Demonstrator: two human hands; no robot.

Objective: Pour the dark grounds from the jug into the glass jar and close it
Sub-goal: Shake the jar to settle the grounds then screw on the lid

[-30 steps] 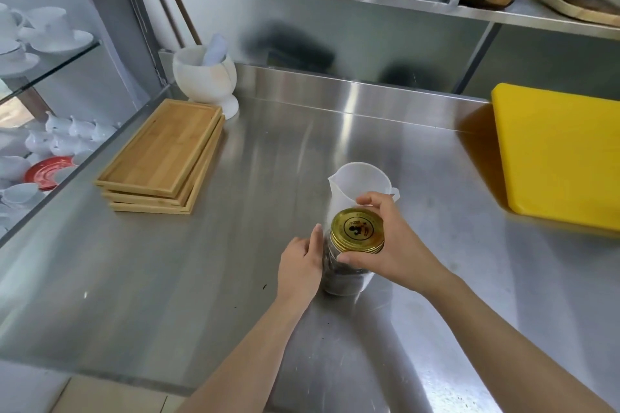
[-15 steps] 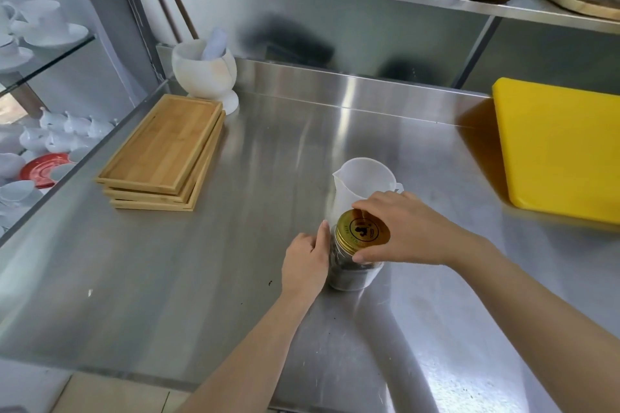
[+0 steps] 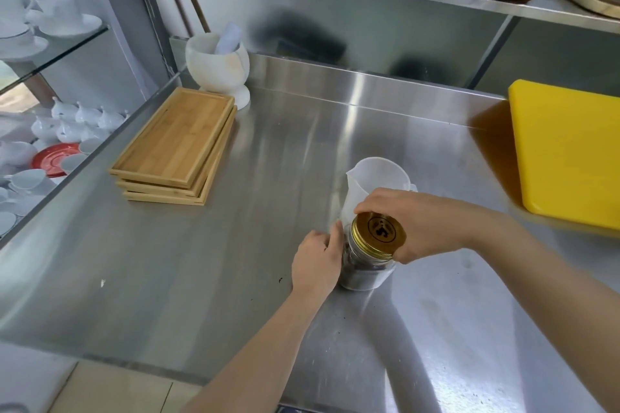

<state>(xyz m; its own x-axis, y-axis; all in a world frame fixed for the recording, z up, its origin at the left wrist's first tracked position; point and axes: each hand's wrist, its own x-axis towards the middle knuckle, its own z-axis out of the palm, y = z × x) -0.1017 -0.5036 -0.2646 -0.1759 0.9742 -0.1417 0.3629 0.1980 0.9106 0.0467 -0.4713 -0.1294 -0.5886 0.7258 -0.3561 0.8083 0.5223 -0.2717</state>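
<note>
A glass jar (image 3: 364, 275) with dark grounds inside stands on the steel counter (image 3: 235, 261). A gold metal lid (image 3: 378, 234) sits on its mouth. My right hand (image 3: 412, 221) grips the lid's rim from the right and above. My left hand (image 3: 317, 261) wraps the jar's left side. Just behind the jar stands a translucent white plastic jug (image 3: 375, 184), upright and looking empty, its handle partly hidden by my right hand.
A stack of bamboo trays (image 3: 177, 144) lies at the left of the counter, a white mortar with pestle (image 3: 218, 65) behind it. A yellow cutting board (image 3: 570, 151) sits at the right. Cups and saucers fill glass shelves (image 3: 50, 47) to the left. A few dark specks dot the counter.
My right hand has turned around the gold lid, wrist swinging to the right, while the lid stays on the jar. The left hand keeps its hold on the glass.
</note>
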